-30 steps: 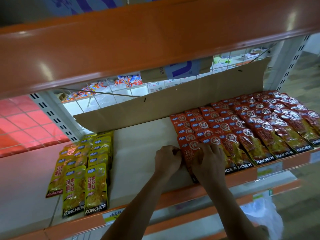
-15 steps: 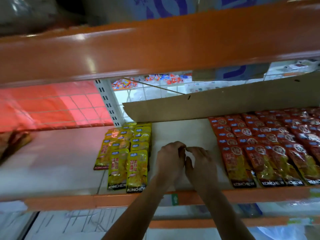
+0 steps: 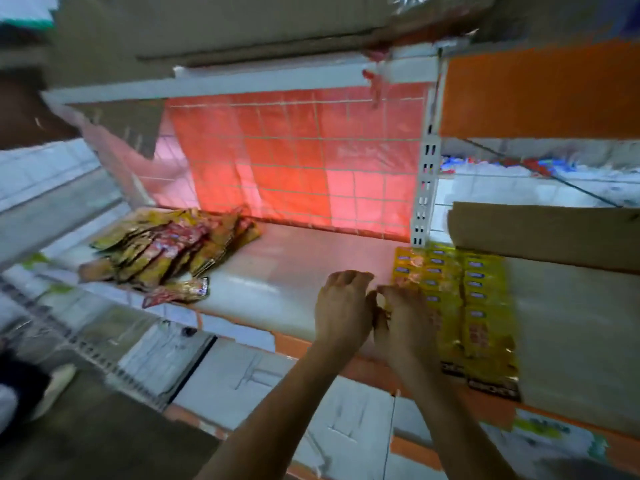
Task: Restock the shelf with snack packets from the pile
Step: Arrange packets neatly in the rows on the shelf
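Shelf [image 3: 277, 265] lies bare between pile [image 3: 166, 251] and yellow rows [image 3: 460, 296] — passable.

Left grip [image 3: 343, 313], right grip [image 3: 405, 327] side by side above shelf [image 3: 284, 278] front; right grip over yellow packets [image 3: 485, 306], left edge; pile [image 3: 166, 251] well left; blur hides hold.

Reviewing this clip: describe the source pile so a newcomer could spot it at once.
Start at the red mesh back panel; the pale shelf runs below it. At the shelf's left end lies the pile, a tumbled heap of yellow and red packets, unlike the yellow packets in neat overlapping rows on the right.
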### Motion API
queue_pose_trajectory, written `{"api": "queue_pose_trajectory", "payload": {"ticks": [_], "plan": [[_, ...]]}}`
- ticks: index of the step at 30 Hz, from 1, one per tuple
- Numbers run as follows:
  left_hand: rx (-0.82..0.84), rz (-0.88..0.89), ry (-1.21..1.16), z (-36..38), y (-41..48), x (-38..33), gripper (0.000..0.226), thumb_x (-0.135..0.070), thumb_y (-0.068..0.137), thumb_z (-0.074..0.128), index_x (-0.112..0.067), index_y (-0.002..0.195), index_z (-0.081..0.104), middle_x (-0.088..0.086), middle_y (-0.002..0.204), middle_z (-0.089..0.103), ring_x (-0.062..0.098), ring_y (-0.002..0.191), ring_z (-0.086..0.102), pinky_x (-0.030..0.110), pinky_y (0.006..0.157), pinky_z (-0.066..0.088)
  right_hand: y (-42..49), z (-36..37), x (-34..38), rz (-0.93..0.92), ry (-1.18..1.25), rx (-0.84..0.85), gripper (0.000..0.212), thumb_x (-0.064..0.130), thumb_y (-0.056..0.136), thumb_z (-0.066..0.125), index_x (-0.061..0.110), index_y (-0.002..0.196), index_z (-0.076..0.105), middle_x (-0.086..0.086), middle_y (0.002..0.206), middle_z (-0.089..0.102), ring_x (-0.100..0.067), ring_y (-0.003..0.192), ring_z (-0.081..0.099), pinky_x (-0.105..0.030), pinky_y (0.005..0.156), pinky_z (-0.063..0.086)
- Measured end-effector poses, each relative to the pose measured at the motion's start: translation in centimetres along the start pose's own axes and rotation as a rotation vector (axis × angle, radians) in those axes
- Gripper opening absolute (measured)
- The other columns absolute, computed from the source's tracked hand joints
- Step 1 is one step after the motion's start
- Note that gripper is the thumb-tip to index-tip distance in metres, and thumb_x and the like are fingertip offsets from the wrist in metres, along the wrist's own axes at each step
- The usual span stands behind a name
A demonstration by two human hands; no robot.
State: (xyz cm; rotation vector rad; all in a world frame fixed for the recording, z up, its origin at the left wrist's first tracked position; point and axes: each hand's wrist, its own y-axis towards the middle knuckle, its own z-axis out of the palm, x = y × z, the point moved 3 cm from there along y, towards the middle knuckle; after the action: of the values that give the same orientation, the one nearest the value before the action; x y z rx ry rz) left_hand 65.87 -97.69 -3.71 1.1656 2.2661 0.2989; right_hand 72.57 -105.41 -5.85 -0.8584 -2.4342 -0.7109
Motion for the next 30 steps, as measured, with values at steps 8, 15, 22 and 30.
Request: {"api": "queue_pose_trajectory", "payload": {"ticks": [8, 15, 22, 30], "plan": [[0.025, -0.229, 0.177, -4.7, -0.6, 13.8, 0.041, -0.034, 0.093, 0.053, -0.022, 0.132, 0.055, 0.001, 0.136, 0.054, 0.024, 0.128, 0.043, 0.035, 0.098, 0.039, 1.4, 9.1, 10.0, -0.099, 0.080, 0.093, 0.038, 0.022, 0.090, 0.062, 0.018, 0.127, 0.057, 0.000, 0.134, 0.056, -0.019, 0.125, 0.046, -0.029, 0.108, 0.035], [0.038, -0.407, 0.268, -7.1, -0.8, 21.9, 0.039, -0.033, 0.096, 0.050, -0.020, 0.132, 0.053, 0.003, 0.137, 0.052, 0.025, 0.125, 0.043, 0.036, 0.100, 0.038, 4.0, 15.2, 15.4, -0.234, 0.099, 0.257, 0.035, 0.019, 0.091, 0.058, 0.017, 0.126, 0.057, -0.002, 0.128, 0.055, -0.020, 0.119, 0.045, -0.025, 0.097, 0.036], [0.007, -0.542, 0.358, -10.1, -0.4, 28.7, 0.036, -0.013, 0.094, 0.046, -0.019, 0.128, 0.056, 0.001, 0.128, 0.058, 0.024, 0.118, 0.048, 0.033, 0.093, 0.040, 6.9, 20.4, 21.2, -0.387, 0.169, 0.405, 0.034, 0.019, 0.090, 0.057, 0.016, 0.124, 0.057, -0.004, 0.124, 0.059, -0.025, 0.116, 0.050, -0.032, 0.095, 0.038], [-0.034, -0.656, 0.308, -13.2, 2.2, 36.6, 0.039, -0.008, 0.093, 0.044, -0.012, 0.131, 0.053, 0.014, 0.123, 0.056, 0.033, 0.114, 0.048, 0.040, 0.089, 0.042, 8.5, 24.9, 25.9, -0.452, 0.169, 0.559, 0.041, 0.027, 0.087, 0.060, 0.016, 0.126, 0.053, -0.006, 0.124, 0.059, -0.027, 0.117, 0.050, -0.035, 0.091, 0.043]]}}
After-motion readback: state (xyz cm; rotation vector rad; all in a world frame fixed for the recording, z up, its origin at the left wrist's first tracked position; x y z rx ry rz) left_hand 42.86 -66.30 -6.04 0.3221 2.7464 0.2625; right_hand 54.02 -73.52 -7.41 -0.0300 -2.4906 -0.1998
